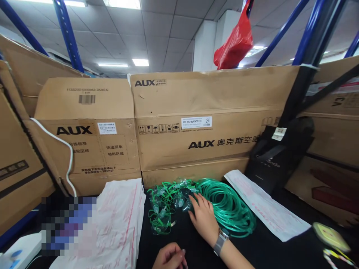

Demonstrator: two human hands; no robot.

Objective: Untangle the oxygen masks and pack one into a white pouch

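My right hand [203,216], with a grey-strapped watch [220,242] on its wrist, reaches over a tangle of clear plastic face masks with green elastic straps [162,209]. Its fingers are extended and apart, and the fingertips rest at or just above a clear mask [187,204]; contact is hard to make out. Right beside this hand lies a large coil of green translucent tubing [234,209]. At the bottom edge, my left hand [171,257] is closed, fingers curled in and thumb against them, with nothing visible in it. Part of it is cut off by the frame.
White printed paper bags [112,224] are stacked on the left; another bag [266,205] lies on the right. AUX cardboard boxes [207,97] wall off the back. A black bag [269,160], a yellow-green case [331,236] and a white power strip [22,248] stand around the black table.
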